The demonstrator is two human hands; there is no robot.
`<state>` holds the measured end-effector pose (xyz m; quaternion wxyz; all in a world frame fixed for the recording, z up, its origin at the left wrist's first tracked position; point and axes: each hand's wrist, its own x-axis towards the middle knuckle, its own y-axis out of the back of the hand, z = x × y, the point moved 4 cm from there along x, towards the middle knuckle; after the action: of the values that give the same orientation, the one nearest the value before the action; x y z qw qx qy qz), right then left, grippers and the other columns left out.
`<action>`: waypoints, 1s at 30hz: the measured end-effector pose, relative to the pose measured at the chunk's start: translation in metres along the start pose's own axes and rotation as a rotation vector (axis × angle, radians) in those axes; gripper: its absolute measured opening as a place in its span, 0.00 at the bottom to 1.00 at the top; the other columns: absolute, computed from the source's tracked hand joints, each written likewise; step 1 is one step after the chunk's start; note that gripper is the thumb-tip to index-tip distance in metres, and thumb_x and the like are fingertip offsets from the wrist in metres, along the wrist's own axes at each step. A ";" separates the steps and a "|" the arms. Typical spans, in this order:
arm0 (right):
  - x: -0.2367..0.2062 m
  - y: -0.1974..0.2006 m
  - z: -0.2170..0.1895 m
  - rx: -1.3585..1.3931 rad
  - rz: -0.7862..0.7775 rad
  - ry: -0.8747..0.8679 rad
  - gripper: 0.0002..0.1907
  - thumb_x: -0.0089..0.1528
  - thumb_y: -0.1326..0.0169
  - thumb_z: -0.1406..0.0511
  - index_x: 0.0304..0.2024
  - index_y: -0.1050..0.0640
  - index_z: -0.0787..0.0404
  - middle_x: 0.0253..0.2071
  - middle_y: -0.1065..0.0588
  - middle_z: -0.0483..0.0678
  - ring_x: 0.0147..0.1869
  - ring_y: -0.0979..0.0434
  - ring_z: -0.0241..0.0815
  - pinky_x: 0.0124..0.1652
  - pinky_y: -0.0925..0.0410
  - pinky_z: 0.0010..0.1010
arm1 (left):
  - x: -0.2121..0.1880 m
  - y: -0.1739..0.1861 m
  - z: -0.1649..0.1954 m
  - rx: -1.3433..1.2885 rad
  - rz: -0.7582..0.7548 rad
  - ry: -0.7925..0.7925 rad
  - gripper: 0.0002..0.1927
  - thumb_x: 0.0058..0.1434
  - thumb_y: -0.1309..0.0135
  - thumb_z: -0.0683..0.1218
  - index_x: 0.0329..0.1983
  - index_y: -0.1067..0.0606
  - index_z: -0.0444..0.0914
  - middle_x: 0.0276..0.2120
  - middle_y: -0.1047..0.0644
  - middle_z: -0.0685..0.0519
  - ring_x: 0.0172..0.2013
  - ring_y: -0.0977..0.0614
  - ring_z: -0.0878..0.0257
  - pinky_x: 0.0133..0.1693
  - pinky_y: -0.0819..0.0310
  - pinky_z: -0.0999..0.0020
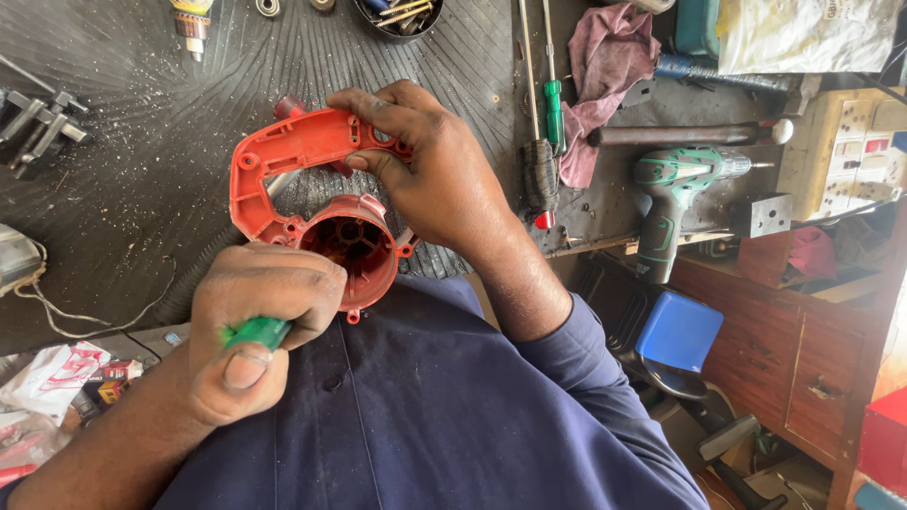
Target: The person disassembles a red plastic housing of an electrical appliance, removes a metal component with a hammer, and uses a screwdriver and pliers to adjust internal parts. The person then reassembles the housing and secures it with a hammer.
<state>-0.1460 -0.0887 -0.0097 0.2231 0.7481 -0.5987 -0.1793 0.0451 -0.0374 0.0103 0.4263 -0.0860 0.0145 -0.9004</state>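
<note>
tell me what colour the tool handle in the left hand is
Bright green; the handle sticks out of the closed left hand, seen in the head view.

Held over the near edge of the desk (142,189): tool housing (312,189), gripped at its far right by the right hand (425,179), with the left hand (250,321) just near-left of it, closed round a screwdriver handle (255,332). Right of the housing, on the desk: two screwdrivers (548,113) lying side by side, a cloth (605,66) just right of them. Right of the cloth: a hammer (690,134), and nearer than it a cordless drill (675,194). At the far edge, a small dish of screws (402,14). Far left: a metal clamp (38,123). Near left: a cable (94,321). Below, right of the desk: a stool (675,331) beside a cabinet (794,359).
</note>
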 end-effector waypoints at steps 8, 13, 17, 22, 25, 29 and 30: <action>0.003 0.003 0.000 0.014 0.000 0.025 0.25 0.62 0.37 0.71 0.61 0.23 0.54 0.48 0.24 0.50 0.50 0.20 0.50 0.51 0.28 0.37 | -0.011 -0.004 0.009 -0.013 0.040 -0.165 0.39 0.67 0.64 0.74 0.15 0.43 0.39 0.13 0.43 0.55 0.14 0.38 0.61 0.22 0.49 0.62; 0.005 0.000 -0.002 -0.036 -0.012 0.020 0.25 0.61 0.38 0.70 0.61 0.23 0.54 0.47 0.24 0.50 0.50 0.20 0.52 0.49 0.28 0.38 | -0.003 0.001 0.019 0.000 0.012 -0.113 0.39 0.68 0.64 0.73 0.15 0.43 0.38 0.13 0.43 0.55 0.14 0.38 0.61 0.22 0.50 0.62; 0.005 -0.001 -0.004 -0.058 -0.007 0.021 0.25 0.62 0.37 0.69 0.61 0.24 0.53 0.48 0.24 0.50 0.50 0.20 0.53 0.49 0.28 0.39 | 0.005 -0.001 0.011 -0.024 0.069 -0.072 0.40 0.68 0.64 0.73 0.16 0.43 0.37 0.14 0.43 0.55 0.14 0.39 0.62 0.22 0.51 0.63; 0.003 -0.003 -0.005 -0.087 0.005 0.050 0.25 0.62 0.39 0.71 0.62 0.24 0.52 0.49 0.24 0.50 0.51 0.19 0.52 0.50 0.27 0.39 | 0.009 -0.008 -0.006 0.099 0.005 0.017 0.38 0.69 0.66 0.73 0.20 0.42 0.37 0.18 0.41 0.53 0.18 0.38 0.62 0.25 0.49 0.64; 0.002 -0.006 -0.005 -0.081 0.005 0.047 0.25 0.62 0.38 0.70 0.62 0.24 0.52 0.49 0.24 0.49 0.50 0.19 0.52 0.49 0.27 0.39 | 0.018 -0.008 -0.008 0.141 -0.014 0.007 0.36 0.70 0.65 0.71 0.22 0.41 0.37 0.19 0.40 0.53 0.21 0.36 0.61 0.26 0.45 0.64; -0.001 -0.006 -0.004 -0.069 0.012 0.045 0.25 0.62 0.38 0.69 0.62 0.24 0.52 0.49 0.24 0.50 0.49 0.19 0.52 0.47 0.27 0.38 | 0.027 -0.009 -0.004 0.164 -0.069 0.040 0.35 0.68 0.64 0.70 0.21 0.40 0.38 0.18 0.39 0.53 0.20 0.34 0.60 0.26 0.44 0.64; -0.002 -0.005 -0.004 -0.064 0.012 0.042 0.25 0.62 0.38 0.68 0.62 0.25 0.52 0.49 0.25 0.50 0.49 0.20 0.52 0.47 0.27 0.39 | 0.026 -0.010 -0.003 0.176 -0.078 0.057 0.35 0.67 0.64 0.71 0.21 0.40 0.38 0.18 0.39 0.53 0.19 0.34 0.60 0.25 0.44 0.64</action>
<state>-0.1408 -0.0853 -0.0091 0.2606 0.7404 -0.5924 -0.1814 0.0210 -0.0514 0.0120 0.3962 -0.0230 -0.0561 -0.9161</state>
